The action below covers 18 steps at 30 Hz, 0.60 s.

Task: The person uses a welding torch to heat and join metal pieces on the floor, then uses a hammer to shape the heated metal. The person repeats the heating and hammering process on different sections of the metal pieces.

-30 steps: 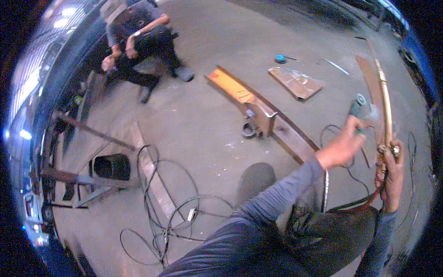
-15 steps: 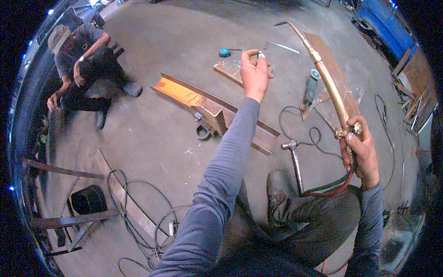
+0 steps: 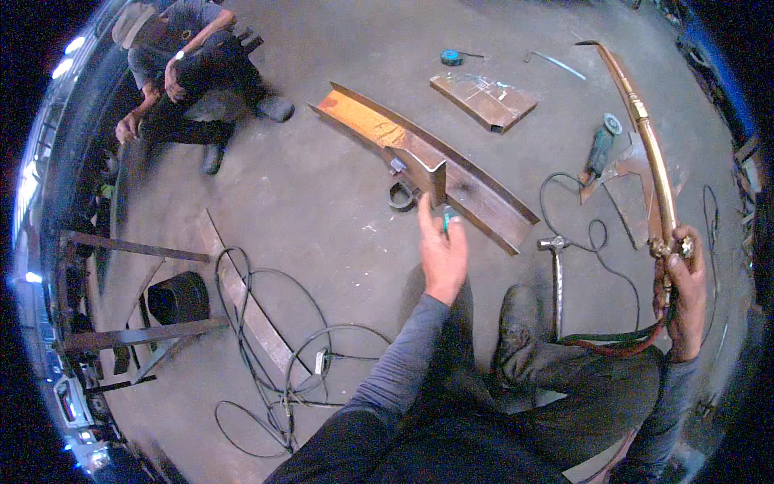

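Observation:
My left hand (image 3: 445,266) is over the near side of a rusty steel channel (image 3: 488,206), index finger stretched toward an angled steel piece (image 3: 423,171) standing on it. Between thumb and fingers is a small teal thing, apparently a lighter (image 3: 447,216), mostly hidden. A steel ring (image 3: 401,196) sits beside the angled piece. On the right, my right hand (image 3: 685,294) is wrapped around the valve end of a long brass cutting torch (image 3: 657,161). Its bent tip points up and left, and no flame shows. Dark and red hoses (image 3: 621,343) run from its lower end across my knee.
A hammer (image 3: 557,278) stands by my boot (image 3: 522,331). Beyond lie an angle grinder (image 3: 601,152), a tape measure (image 3: 452,57) and a marked steel piece (image 3: 484,98). Coiled cables (image 3: 282,363) and a steel frame (image 3: 145,335) are at left. A co-worker (image 3: 201,77) sits far left.
My left hand has come back toward me, from above the marked steel piece to the channel, and its index finger is now extended. The view has shifted; the torch remains in my right hand.

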### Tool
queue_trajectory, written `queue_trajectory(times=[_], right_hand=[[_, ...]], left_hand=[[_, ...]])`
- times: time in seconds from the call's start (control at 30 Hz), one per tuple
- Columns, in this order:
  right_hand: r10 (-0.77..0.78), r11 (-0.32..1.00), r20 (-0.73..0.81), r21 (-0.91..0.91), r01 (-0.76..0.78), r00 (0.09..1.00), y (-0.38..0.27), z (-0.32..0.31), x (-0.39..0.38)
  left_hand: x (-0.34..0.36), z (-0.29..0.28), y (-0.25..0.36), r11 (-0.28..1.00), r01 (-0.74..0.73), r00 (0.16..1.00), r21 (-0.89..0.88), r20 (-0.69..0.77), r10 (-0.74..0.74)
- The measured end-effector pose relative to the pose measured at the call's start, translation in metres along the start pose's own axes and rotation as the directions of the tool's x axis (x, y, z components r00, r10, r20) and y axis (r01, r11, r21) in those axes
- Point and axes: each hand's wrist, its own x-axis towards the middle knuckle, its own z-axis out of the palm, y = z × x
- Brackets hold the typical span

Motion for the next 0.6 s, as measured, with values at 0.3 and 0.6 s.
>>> queue_trajectory(times=[0.3,0.6], right_hand=[[0.030,0.996,-0.002,-0.084,-0.030,1.000,0.011,-0.014,0.006],[0.013,1.000,-0.047,-0.011,-0.014,0.999,0.020,-0.011,0.001]], left_hand=[[0.105,-0.048,-0.045,0.961,0.246,0.956,-0.124,0.192,-0.220],[0.191,-0.152,0.000,0.939,0.240,0.811,0.246,0.480,-0.333]])
